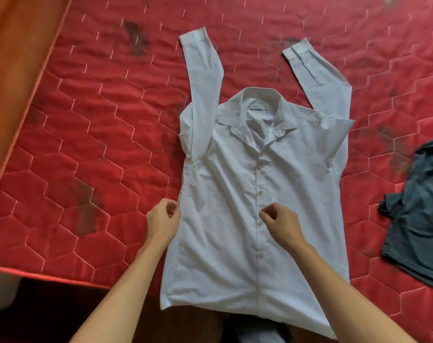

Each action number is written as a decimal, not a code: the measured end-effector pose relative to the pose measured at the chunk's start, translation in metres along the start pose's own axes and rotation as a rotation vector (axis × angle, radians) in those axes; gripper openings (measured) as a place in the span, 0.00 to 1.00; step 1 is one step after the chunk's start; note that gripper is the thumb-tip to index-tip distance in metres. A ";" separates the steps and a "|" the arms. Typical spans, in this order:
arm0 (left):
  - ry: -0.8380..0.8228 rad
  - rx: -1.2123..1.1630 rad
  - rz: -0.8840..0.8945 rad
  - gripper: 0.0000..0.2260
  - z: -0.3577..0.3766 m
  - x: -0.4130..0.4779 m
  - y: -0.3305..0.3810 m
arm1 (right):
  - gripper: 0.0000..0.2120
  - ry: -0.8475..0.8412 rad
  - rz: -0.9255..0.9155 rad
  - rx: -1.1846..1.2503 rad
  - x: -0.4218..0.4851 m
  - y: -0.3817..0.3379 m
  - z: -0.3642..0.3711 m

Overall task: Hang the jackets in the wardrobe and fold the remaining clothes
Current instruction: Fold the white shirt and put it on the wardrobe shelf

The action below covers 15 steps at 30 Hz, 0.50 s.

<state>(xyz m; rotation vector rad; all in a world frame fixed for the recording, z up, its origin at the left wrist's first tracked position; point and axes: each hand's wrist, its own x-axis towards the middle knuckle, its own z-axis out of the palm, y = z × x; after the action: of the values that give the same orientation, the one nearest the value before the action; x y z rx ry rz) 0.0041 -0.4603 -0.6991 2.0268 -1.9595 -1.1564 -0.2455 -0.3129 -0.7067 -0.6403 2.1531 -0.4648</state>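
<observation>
The white button-up shirt (pixel 223 184) lies face up and buttoned on the red quilted mattress (pixel 86 125). Both sleeves are stretched up past the collar, and the hem hangs over the mattress's near edge. The left hand (pixel 163 224) is at the shirt's left side seam, its curled fingers pinching the edge. The right hand (pixel 281 224) rests curled over the shirt's button placket; whether it grips cloth I cannot tell. A crumpled dark grey garment (pixel 418 206) lies well to the shirt's right.

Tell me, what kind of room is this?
Probably a bedroom: a red quilted mattress carries a white long-sleeved button shirt spread flat and a crumpled dark grey garment beside it.
</observation>
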 end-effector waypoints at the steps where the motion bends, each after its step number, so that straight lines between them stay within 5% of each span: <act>1: 0.002 -0.005 0.005 0.07 -0.001 0.014 0.013 | 0.06 -0.019 -0.010 0.007 0.012 -0.014 0.000; 10: -0.026 0.003 0.059 0.25 0.026 0.140 0.096 | 0.12 -0.135 -0.127 0.026 0.124 -0.118 0.011; 15: -0.019 0.265 0.075 0.28 0.059 0.172 0.099 | 0.22 -0.109 -0.119 0.239 0.163 -0.168 0.040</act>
<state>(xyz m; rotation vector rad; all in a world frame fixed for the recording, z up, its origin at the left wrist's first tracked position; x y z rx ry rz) -0.1296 -0.6056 -0.7624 2.0429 -2.2844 -0.9475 -0.2526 -0.5475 -0.7412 -0.6455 1.9271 -0.7227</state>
